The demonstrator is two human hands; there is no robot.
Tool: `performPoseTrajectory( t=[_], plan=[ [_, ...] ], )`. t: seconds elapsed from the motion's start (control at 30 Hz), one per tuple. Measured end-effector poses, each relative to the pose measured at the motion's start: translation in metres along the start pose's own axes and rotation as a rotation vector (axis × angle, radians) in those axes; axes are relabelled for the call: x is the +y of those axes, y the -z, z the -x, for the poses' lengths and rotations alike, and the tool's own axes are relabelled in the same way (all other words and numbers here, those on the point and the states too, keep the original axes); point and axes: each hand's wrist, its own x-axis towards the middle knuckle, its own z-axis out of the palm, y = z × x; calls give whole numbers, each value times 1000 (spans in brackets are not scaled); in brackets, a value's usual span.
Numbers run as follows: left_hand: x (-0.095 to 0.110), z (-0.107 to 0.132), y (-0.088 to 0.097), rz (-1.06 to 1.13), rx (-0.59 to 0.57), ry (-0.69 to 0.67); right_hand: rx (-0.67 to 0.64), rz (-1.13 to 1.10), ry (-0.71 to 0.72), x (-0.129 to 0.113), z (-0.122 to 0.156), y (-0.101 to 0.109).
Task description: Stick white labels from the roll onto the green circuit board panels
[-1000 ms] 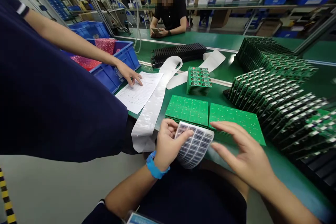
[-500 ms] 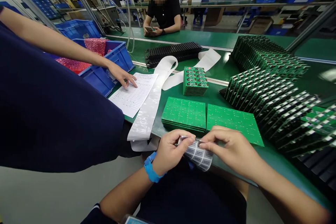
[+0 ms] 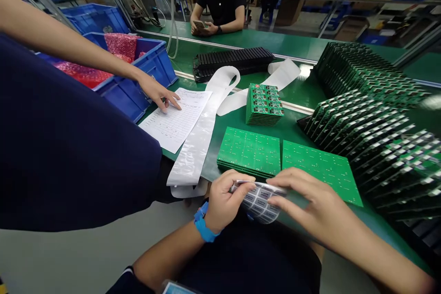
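Note:
My left hand (image 3: 227, 200), with a blue band at its wrist, pinches a curled sheet of printed grey labels (image 3: 261, 205) between thumb and fingers. At the sheet's right edge is my right hand (image 3: 303, 195), its thumb and forefinger apart; fingertip contact with the sheet is hard to make out. Just beyond my hands lie a stack of green circuit boards (image 3: 248, 149) and, to its right, another green board (image 3: 320, 170). Behind them stands a neat pile of smaller boards with components (image 3: 265, 103).
Racked boards (image 3: 361, 133) fill the right side. A co-worker's hand (image 3: 160, 92) rests on a written sheet (image 3: 175, 121) at left, near a long white strip (image 3: 198, 142) and a blue bin (image 3: 155, 62). A black rack (image 3: 234, 62) and a seated person (image 3: 220, 2) are beyond.
My right thumb and forefinger have parted at the label sheet and the hand has shifted slightly right. My left hand keeps its hold. The camera view has tilted down a little.

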Motion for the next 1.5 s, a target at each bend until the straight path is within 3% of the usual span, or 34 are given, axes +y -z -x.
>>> performPoseTrajectory(
  t=[0.23,0.37,0.47,0.57,0.67,0.77,0.87,0.97,1.07,1.17,1.37,1.5],
  plan=[
    [-2,-1,0,19,-80,57,-52,-4,6,-5,-8,-8],
    [-2,-3,1,-29,-12,54,-65,-29,-37,-4,-7,-6],
    [-2,-3,2,-17,-17,87,-26,-4,-92,-2,-9,-3],
    [-4,-1,4,-20,-26,119,-73,9,-78,-5,-12,-1],
    [-7,2,7,-39,2,210,-107,2,-36,-11,-18,0],
    [-10,7,12,-51,65,302,-31,-51,-52,-14,-37,1],
    [-11,13,17,-96,8,192,15,-85,-195,-11,-73,0],
    [-12,16,21,-233,-135,72,-107,-119,-316,-3,-112,-11],
    [-15,16,22,-386,-199,25,-183,-137,-349,0,-136,-27],
    [-19,14,23,-449,-199,-15,-207,-85,-371,0,-144,-38],
    [-22,13,23,-459,-186,-34,-209,-17,-369,0,-143,-41],
    [-21,14,23,-462,-186,-26,-164,140,-260,-1,-139,-49]
  ],
)
